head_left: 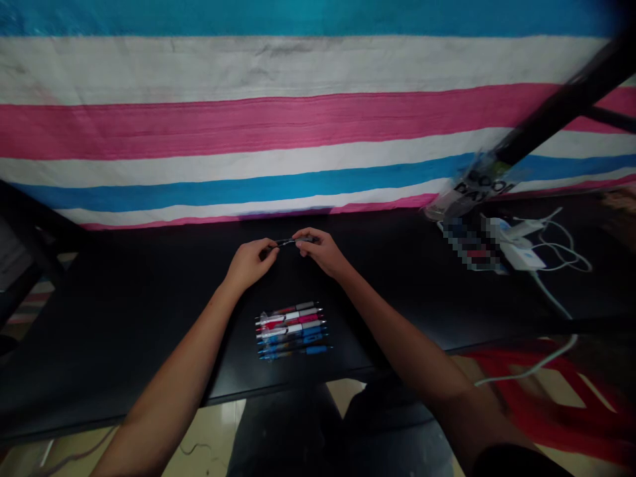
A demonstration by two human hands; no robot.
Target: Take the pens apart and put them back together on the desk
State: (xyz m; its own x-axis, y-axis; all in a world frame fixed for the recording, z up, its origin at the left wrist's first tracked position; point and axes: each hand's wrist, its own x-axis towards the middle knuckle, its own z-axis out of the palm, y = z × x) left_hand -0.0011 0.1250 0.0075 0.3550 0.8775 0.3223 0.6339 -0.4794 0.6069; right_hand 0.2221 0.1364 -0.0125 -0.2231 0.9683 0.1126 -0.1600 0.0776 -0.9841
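Near the front edge of the black table (124, 318), about midway along it, a row of pens (293, 330) was laid out, their long axes set left to right, roughly parallel to that edge. No finger was laid on them.

Beyond the row, toward the back edge, a slim black pen (287, 242) was held, its long axis also running left to right, with the right end tipped slightly toward the back. Its left end was pinched between the thumb and fingers of the left hand (252, 264), and its right end between those of the right hand (322, 252); both grips were drawn in close around it. Only the middle stretch was left uncovered, so neither hand could be called the nearer: the pen was met from each end, with the row on the near side of both hands. Whether the table was touched by the pen could not be told.

Toward the back right corner a white power strip (521, 255) was placed, and behind the back edge a striped sheet (298, 126) was hung.
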